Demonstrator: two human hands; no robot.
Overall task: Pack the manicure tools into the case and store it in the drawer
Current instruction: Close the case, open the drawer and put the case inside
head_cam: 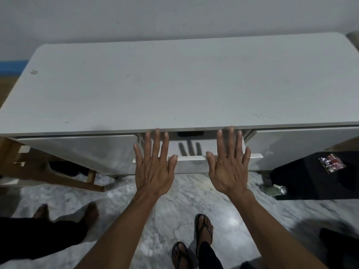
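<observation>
A white drawer (pixel 191 158) sits under the middle of the white table (pixel 174 84), pulled out a little. A dark object (pixel 190 133) shows in the narrow gap at the drawer's back; I cannot tell what it is. My left hand (pixel 154 164) and my right hand (pixel 229 162) are held flat with fingers spread over the drawer's front, palms down, holding nothing. The fingertips reach close to the table's front edge. No manicure tools or case are clearly in view.
A wooden frame (pixel 58 171) stands under the table's left side. A black box with a sticker (pixel 320 171) and a caster wheel (pixel 279 190) are at the right. My sandalled feet (pixel 202 233) and another person's bare feet (pixel 68 210) rest on the marble floor.
</observation>
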